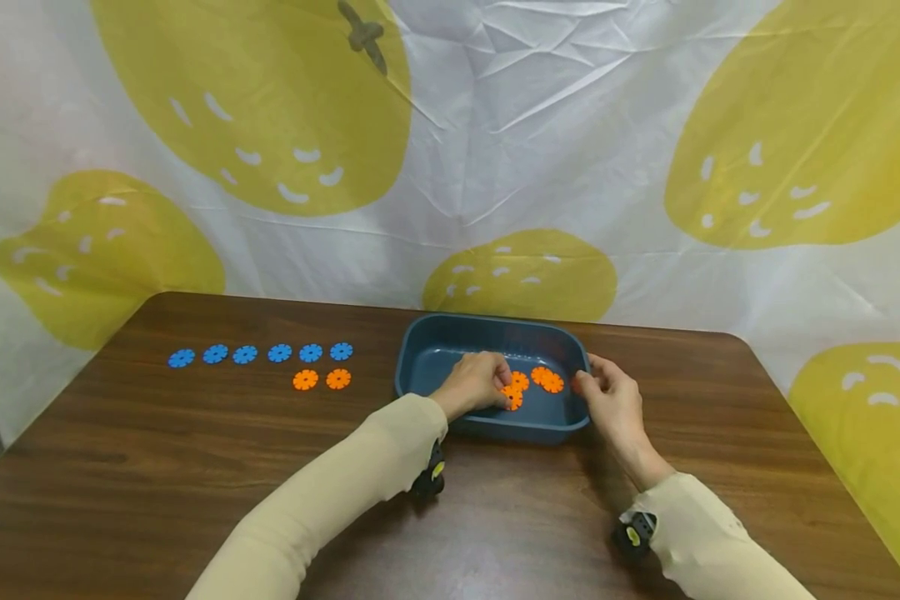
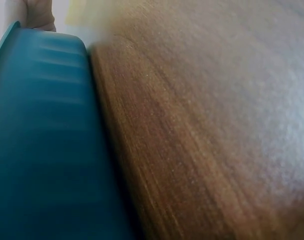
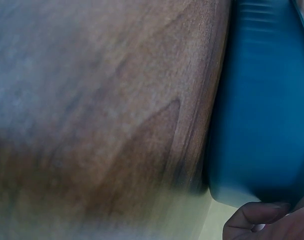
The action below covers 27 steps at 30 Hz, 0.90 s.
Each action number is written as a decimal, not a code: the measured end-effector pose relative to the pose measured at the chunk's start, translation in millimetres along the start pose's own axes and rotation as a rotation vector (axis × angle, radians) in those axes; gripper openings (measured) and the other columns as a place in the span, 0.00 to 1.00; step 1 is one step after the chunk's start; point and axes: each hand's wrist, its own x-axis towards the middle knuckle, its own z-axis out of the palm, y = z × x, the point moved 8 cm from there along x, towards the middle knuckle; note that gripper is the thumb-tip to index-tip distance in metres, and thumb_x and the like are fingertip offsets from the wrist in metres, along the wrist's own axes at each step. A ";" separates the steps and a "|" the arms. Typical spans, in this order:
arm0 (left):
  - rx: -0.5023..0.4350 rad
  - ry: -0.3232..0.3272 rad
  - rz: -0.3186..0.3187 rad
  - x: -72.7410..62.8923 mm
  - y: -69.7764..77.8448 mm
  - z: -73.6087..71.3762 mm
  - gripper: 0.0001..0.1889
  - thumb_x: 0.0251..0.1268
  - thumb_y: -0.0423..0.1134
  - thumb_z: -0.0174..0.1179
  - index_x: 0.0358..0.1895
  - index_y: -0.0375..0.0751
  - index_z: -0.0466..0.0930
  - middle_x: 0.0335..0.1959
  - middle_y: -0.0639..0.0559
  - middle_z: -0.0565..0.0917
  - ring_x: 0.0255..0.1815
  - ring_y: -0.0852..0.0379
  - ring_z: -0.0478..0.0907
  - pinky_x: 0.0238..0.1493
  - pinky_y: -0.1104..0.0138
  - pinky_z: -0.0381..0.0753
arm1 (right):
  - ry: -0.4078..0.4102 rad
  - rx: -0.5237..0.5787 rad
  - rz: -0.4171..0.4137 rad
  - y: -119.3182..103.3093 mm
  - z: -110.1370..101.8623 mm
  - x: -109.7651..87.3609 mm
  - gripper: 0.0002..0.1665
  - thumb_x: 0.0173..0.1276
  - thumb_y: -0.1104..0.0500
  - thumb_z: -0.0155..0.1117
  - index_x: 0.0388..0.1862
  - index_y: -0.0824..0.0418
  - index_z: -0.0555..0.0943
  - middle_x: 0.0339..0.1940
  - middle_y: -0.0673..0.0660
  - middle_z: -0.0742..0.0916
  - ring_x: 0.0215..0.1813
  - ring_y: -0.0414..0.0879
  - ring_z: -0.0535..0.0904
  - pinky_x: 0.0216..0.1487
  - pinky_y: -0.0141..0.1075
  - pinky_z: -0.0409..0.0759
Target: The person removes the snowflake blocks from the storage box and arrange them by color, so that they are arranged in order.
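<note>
A dark blue-grey plastic basin (image 1: 472, 427) stands on the table, with several orange notched discs (image 1: 547, 380) lying inside it. My left hand (image 1: 474, 382) reaches over the basin's near side. Its thumb and fingertips pinch an orange disc (image 1: 513, 400) at the near edge of a small overlapping cluster. At the basin's right end, my right hand (image 1: 617, 407) grips the rim, thumb on the inner side and fingers outside. The right wrist view shows this hand (image 3: 264, 220) against the basin's blue outer wall (image 3: 262, 110). In the left wrist view, the basin wall (image 2: 51, 140) hides the left fingers.
Left of the basin, several blue notched discs (image 1: 280, 353) lie in a row on the brown wooden table (image 1: 195, 450). Two orange discs (image 1: 338, 379) sit in front of that row's right end. A white curtain (image 1: 465, 167) with yellow fruit prints hangs behind the table.
</note>
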 end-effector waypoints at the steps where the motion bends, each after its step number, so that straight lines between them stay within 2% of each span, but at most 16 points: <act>1: -0.011 -0.001 0.000 -0.3 0.2 0.0 0.14 0.43 0.34 0.75 0.32 0.42 0.79 0.26 0.54 0.77 0.30 0.58 0.73 0.37 0.67 0.74 | -0.001 -0.001 0.001 0.3 0.1 0.0 0.22 0.70 0.61 0.54 0.60 0.69 0.73 0.31 0.65 0.84 0.40 0.53 0.85 0.33 0.18 0.74; 7: -0.075 -0.002 0.004 -0.2 -0.1 -0.9 0.13 0.43 0.32 0.74 0.32 0.41 0.80 0.26 0.54 0.80 0.29 0.59 0.75 0.37 0.67 0.76 | -0.003 -0.004 0.003 0.0 -0.1 -0.6 0.22 0.70 0.61 0.54 0.60 0.69 0.73 0.32 0.65 0.85 0.40 0.53 0.85 0.33 0.17 0.74; 15: -0.161 0.022 -0.026 1.7 -2.5 -5.5 0.11 0.45 0.32 0.73 0.33 0.41 0.82 0.26 0.54 0.82 0.28 0.60 0.75 0.33 0.71 0.75 | -0.004 -0.005 0.008 0.3 -0.2 -0.1 0.22 0.69 0.61 0.55 0.60 0.69 0.74 0.29 0.58 0.86 0.38 0.48 0.85 0.33 0.18 0.74; 20: -0.223 0.047 -0.010 -0.1 0.2 -12.4 0.09 0.48 0.32 0.72 0.34 0.39 0.83 0.27 0.53 0.83 0.28 0.61 0.77 0.32 0.71 0.76 | -0.005 -0.009 0.011 0.2 -0.6 -0.3 0.22 0.69 0.61 0.55 0.60 0.68 0.74 0.28 0.57 0.86 0.38 0.48 0.85 0.32 0.18 0.74; 27: -0.318 0.073 -0.005 -6.6 2.5 -25.1 0.08 0.51 0.33 0.70 0.35 0.42 0.83 0.30 0.52 0.84 0.28 0.60 0.78 0.28 0.71 0.76 | -0.003 -0.026 0.010 0.7 -0.3 -0.2 0.22 0.70 0.61 0.54 0.60 0.68 0.73 0.31 0.63 0.86 0.40 0.52 0.85 0.33 0.17 0.73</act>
